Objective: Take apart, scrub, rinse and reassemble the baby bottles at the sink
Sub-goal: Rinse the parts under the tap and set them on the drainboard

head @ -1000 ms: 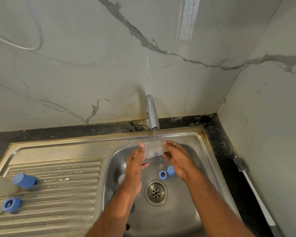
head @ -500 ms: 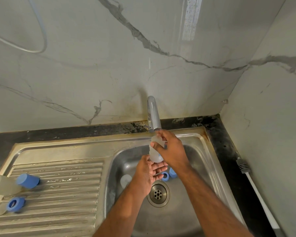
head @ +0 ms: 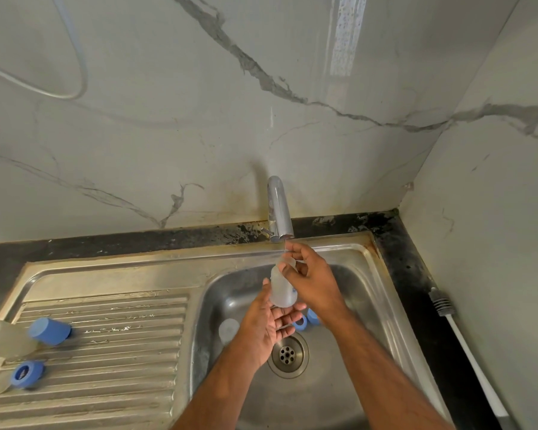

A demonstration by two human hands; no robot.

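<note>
Right hand [head: 312,282] fingers pinch the clear baby bottle [head: 280,288] upright beneath the faucet [head: 279,212] over the sink basin [head: 370,293], while left hand [head: 267,327] fingers lie spread, cupped under its base.

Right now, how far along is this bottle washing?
Done: the bottles look taken apart, with blue caps lying on the drainboard and a blue ring in the basin. In hand: the right hand holds a clear bottle under the tap, the left hand cupped beneath. Left: remaining parts, reassembly.
</note>
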